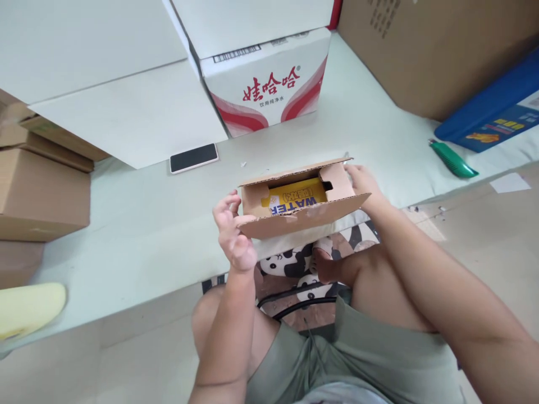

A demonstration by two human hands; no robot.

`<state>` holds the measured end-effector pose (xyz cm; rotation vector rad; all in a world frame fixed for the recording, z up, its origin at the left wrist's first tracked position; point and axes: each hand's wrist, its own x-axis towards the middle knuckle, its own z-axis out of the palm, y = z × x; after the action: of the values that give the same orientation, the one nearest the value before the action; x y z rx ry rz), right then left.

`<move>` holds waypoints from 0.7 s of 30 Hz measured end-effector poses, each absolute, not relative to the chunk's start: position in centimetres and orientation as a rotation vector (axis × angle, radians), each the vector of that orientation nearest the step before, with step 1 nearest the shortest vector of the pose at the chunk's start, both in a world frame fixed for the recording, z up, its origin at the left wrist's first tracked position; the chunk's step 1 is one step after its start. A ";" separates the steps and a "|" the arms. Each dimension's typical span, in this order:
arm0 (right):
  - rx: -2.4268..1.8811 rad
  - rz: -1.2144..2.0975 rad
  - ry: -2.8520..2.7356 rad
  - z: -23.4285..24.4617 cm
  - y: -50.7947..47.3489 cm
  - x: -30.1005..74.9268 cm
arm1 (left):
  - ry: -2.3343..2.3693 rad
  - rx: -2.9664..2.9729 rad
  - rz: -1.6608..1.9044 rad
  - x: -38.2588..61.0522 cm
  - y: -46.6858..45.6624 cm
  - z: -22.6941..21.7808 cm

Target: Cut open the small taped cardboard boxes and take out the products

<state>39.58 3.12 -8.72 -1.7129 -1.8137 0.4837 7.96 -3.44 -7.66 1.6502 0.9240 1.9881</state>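
Observation:
A small brown cardboard box [303, 224] sits at the table's front edge with its top flaps raised. Inside lies a yellow package [298, 193] with blue "WATER" lettering, seen upside down in part. My left hand [236, 233] grips the box's left end, its fingers curled around the corner and one lying along the front flap. At the opposite end, my right hand [362, 182] clasps the box; its fingertips are partly hidden behind the cardboard.
A dark-screened phone [194, 158] lies before white cartons [269, 84]. Toward the right are a green cutter [453, 159], a blue box [492, 106] and a large brown carton [442, 50]. Brown boxes [44, 191] and a pale yellow object [31, 308] occupy the left.

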 end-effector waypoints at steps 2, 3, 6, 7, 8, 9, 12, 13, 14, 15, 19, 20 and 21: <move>-1.619 0.453 -1.700 -7.3 1.8 38.7 | 0.950 1.606 1.922 8.0 -3.5 -7.5; -1.531 0.444 -1.662 -6.4 1.0 38.2 | 0.984 1.575 1.857 7.9 -3.5 -7.3; -1.199 0.423 -1.666 -4.4 -1.7 36.7 | 1.080 1.472 1.622 7.2 -3.4 -6.5; -1.107 0.418 -1.713 -4.0 -2.4 36.3 | 1.098 1.454 1.554 6.8 -3.4 -6.2; -1.045 0.417 -1.782 -3.8 -3.0 36.0 | 1.107 1.452 1.489 6.3 -3.4 -5.9; -1.002 0.426 -1.859 -3.8 -3.4 35.7 | 1.106 1.466 1.427 5.9 -3.4 -5.6; -0.982 0.447 -1.991 -4.2 -3.9 35.3 | 1.108 1.533 1.305 4.8 -3.5 -5.0; -0.997 0.435 -1.954 -4.4 -3.9 35.2 | 1.122 1.545 1.310 4.7 -3.6 -4.9; -1.018 0.408 -1.879 -4.5 -3.8 35.1 | 1.142 1.551 1.339 4.8 -3.6 -4.8; -1.042 0.366 -1.772 -4.6 -3.7 35.1 | 1.164 1.549 1.387 4.9 -3.6 -4.7; -1.050 0.250 -1.383 -4.5 -3.2 35.3 | 1.176 1.483 1.693 5.3 -3.1 -4.7; -1.021 0.252 -1.373 -4.4 -3.2 35.2 | 1.167 1.440 1.792 5.2 -2.9 -4.7; -0.987 0.259 -1.412 -4.3 -3.2 35.1 | 1.158 1.392 1.881 5.1 -2.8 -4.8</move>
<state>35.12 -3.25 -4.27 -0.9866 -1.4122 0.2590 5.05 -2.76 -4.75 1.3921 1.1575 1.8809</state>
